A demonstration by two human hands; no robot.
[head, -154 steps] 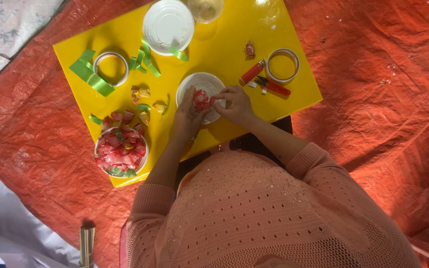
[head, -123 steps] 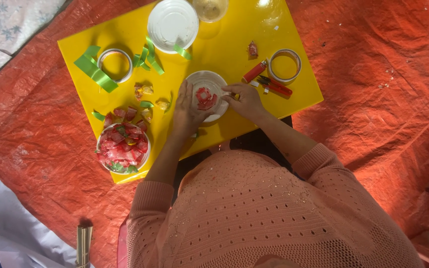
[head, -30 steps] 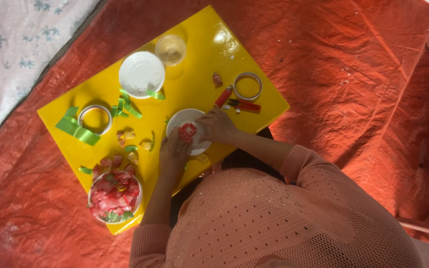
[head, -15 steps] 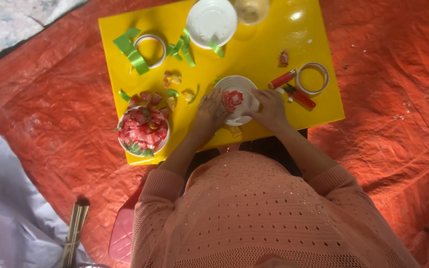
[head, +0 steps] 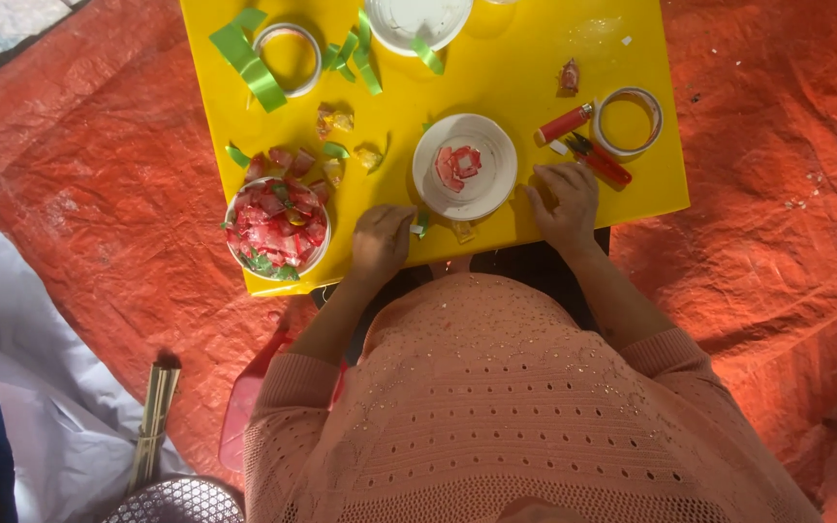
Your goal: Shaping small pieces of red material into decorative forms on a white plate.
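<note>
Hands (head: 381, 242) now off white dish (head: 492, 189), red pieces inside

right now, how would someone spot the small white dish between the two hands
Start at the yellow board on the orange tarp. Near its front edge, between the left hand and right hand, sits the small white dish. Unlike the heaped bowl at the corner, it holds only a few red pieces.

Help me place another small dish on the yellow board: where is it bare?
Bare patch: between the top white bowl, the tape ring and the small plate. Crowded: the left side, around the wrapper bowl, green strips and left hand.
</note>
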